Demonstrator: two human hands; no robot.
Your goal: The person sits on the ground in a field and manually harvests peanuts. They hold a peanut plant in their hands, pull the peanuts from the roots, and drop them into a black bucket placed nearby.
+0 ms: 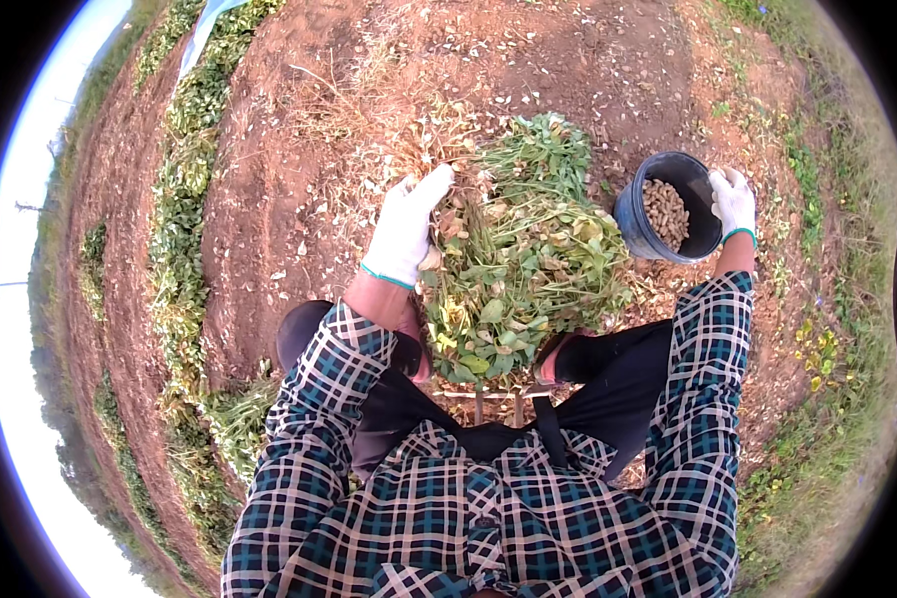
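My left hand (410, 224), in a white glove with a green cuff, lies against the left side of a heap of uprooted peanut plants (527, 276). Its fingers are partly hidden, so I cannot tell whether they grip any stems. To the right of the heap stands a dark bucket (632, 217), its mouth tilted towards me. Unshelled peanuts (665, 213) lie inside it. My right hand (732, 200), gloved the same way, is curled over the bucket's right rim.
The heap lies between my feet, in front of a low frame (493, 392). Dry stalks (418, 142) spread beyond my left hand. A row of leafy plants (183, 202) runs along the left, and grass (845, 321) borders the right. Bare reddish soil (258, 224) carries scattered dry leaves.
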